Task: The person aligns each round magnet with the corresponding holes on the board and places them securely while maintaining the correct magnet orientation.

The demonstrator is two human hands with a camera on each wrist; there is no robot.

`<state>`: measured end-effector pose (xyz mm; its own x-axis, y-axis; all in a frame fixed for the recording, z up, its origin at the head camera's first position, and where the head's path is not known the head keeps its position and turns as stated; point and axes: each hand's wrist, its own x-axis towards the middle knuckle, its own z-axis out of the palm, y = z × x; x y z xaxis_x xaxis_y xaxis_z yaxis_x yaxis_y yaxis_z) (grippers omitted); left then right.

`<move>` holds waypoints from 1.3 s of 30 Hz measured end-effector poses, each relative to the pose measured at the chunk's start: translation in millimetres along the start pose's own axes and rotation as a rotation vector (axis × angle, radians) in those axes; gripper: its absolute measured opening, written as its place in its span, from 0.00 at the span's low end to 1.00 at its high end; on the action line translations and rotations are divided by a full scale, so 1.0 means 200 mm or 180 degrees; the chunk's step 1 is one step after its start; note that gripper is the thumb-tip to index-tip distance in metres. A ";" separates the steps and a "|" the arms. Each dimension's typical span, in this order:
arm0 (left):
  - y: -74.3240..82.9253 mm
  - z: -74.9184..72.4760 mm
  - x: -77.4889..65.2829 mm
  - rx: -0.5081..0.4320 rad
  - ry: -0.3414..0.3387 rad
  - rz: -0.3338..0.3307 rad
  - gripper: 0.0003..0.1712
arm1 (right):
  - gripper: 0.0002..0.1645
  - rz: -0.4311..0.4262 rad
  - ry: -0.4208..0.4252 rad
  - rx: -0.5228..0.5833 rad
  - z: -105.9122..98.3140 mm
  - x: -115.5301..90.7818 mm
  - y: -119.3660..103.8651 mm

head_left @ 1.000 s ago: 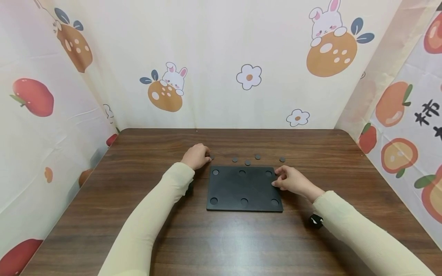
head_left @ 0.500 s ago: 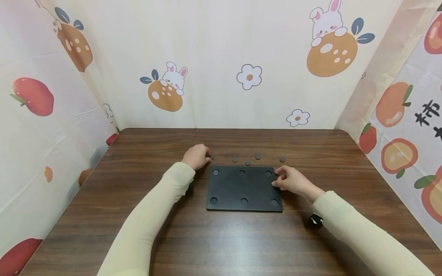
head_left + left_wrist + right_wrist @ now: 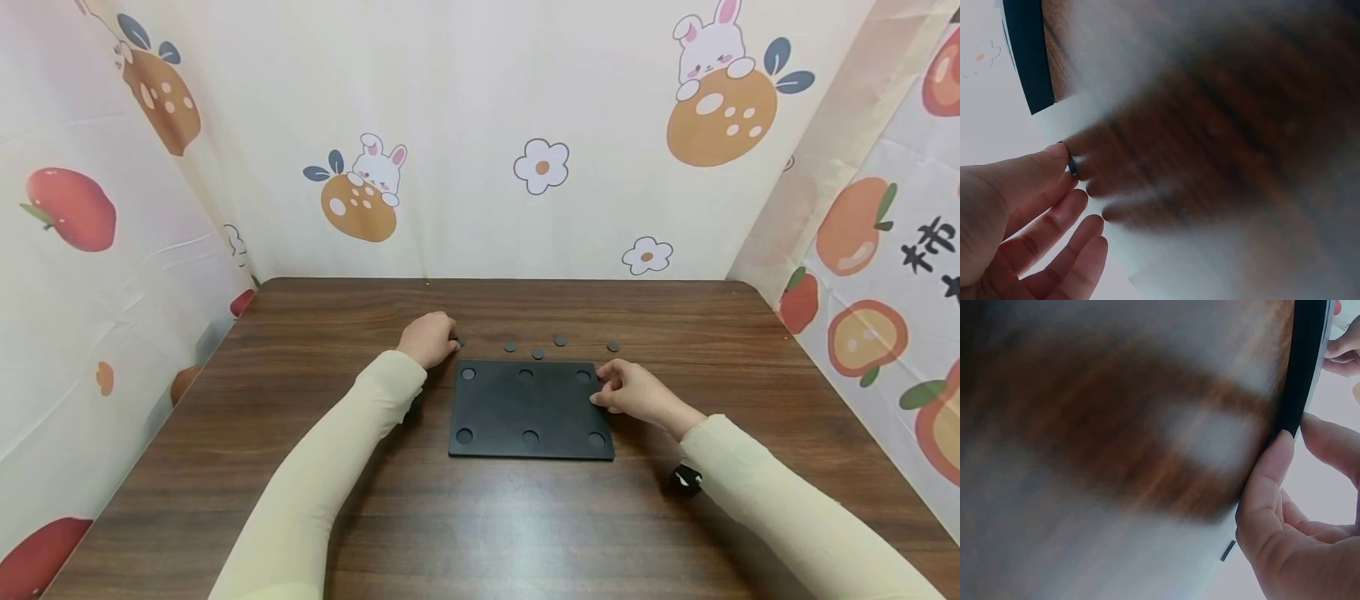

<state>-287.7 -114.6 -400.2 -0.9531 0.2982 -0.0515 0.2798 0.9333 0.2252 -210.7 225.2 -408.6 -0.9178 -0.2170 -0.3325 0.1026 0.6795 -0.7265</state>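
A flat black board [image 3: 528, 408] with several round recesses along its far and near sides lies on the table. Beyond its far left corner, my left hand [image 3: 429, 340] pinches a small dark disc [image 3: 1072, 165] between thumb and index finger. In the left wrist view the disc stands on edge between those fingertips, and the other fingers are loosely bent. My right hand [image 3: 633, 392] holds the board's right edge with thumb and index finger, seen close up in the right wrist view [image 3: 1304, 369]. More dark discs, such as one disc [image 3: 537, 354], lie in a loose row behind the board.
The wood-grain table [image 3: 495, 525] reaches back to a patterned curtain [image 3: 465, 125], with printed cloth [image 3: 885, 250] on both sides. The farthest right disc [image 3: 613, 347] lies just beyond my right hand. A dark wrist strap [image 3: 686, 479] hangs below my right sleeve.
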 end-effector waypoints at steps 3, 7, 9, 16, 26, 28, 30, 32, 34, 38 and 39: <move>0.00 0.00 0.00 0.0019 -0.0009 0.0001 0.09 | 0.32 -0.0007 -0.0011 -0.0008 0.00 0.00 0.00; 0.01 0.00 0.00 0.0033 -0.0026 -0.0001 0.08 | 0.32 -0.0009 -0.0003 -0.0017 0.00 0.00 0.00; 0.01 0.00 0.00 0.0046 -0.0027 -0.0015 0.08 | 0.32 -0.0028 -0.0015 -0.0028 0.00 0.00 0.00; 0.02 0.00 0.01 0.0159 -0.0032 -0.0008 0.08 | 0.33 -0.0027 -0.0037 0.0003 0.00 -0.02 -0.01; 0.02 -0.01 -0.01 0.0101 -0.0086 -0.0003 0.08 | 0.32 -0.0022 -0.0040 0.0020 0.00 -0.02 -0.01; 0.02 -0.01 -0.02 0.0076 -0.0093 0.0011 0.08 | 0.32 -0.0031 -0.0031 0.0001 0.00 -0.01 -0.01; 0.03 -0.01 -0.02 0.0078 -0.0096 0.0021 0.08 | 0.32 -0.0038 -0.0021 -0.0015 0.00 -0.01 -0.01; 0.03 -0.01 -0.03 0.0084 -0.0095 0.0031 0.08 | 0.32 -0.0042 -0.0016 -0.0028 0.00 -0.01 -0.01; 0.03 -0.01 -0.03 0.0090 -0.0102 0.0043 0.08 | 0.32 -0.0045 -0.0016 -0.0032 0.00 -0.01 0.00; 0.03 -0.01 -0.04 0.0058 -0.0111 0.0072 0.08 | 0.32 -0.0049 -0.0017 -0.0025 0.00 -0.02 -0.01; 0.03 -0.01 -0.04 0.0042 -0.0111 0.0083 0.08 | 0.32 -0.0049 -0.0014 -0.0023 0.00 -0.02 -0.01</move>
<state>-278.4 -111.3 -396.1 -0.9409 0.3290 -0.0799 0.3061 0.9276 0.2141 -208.1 224.6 -406.1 -0.9175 -0.2305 -0.3242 0.0858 0.6811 -0.7271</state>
